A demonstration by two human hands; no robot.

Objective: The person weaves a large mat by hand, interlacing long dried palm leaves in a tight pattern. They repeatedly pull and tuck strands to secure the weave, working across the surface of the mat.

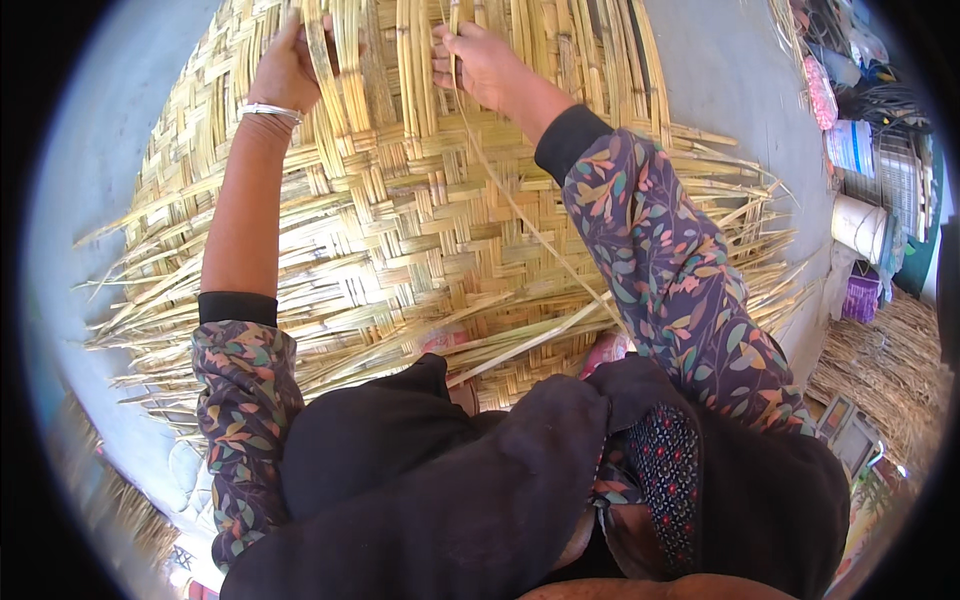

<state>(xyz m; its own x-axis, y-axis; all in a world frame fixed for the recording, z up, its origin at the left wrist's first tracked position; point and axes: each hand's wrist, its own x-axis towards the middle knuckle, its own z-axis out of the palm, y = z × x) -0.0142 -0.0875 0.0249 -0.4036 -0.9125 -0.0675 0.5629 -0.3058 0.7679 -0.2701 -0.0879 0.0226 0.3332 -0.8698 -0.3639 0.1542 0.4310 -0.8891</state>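
Note:
A large mat of split yellow-green cane strips is spread beneath me, woven in a zigzag pattern, with loose strip ends fanning out at both sides. At its far left part, my left hand is closed around raised upright strips; some of its fingers are hidden behind them. My right hand, to the right of it, has curled fingers closed on a thin strip that trails down toward my right forearm. Between the two hands, more upright strips lie side by side.
Loose cane strips cross the near edge of the mat. Along the right side stand a white bucket, a purple container, dark coiled cords and a heap of dry stalks. Grey floor borders the mat.

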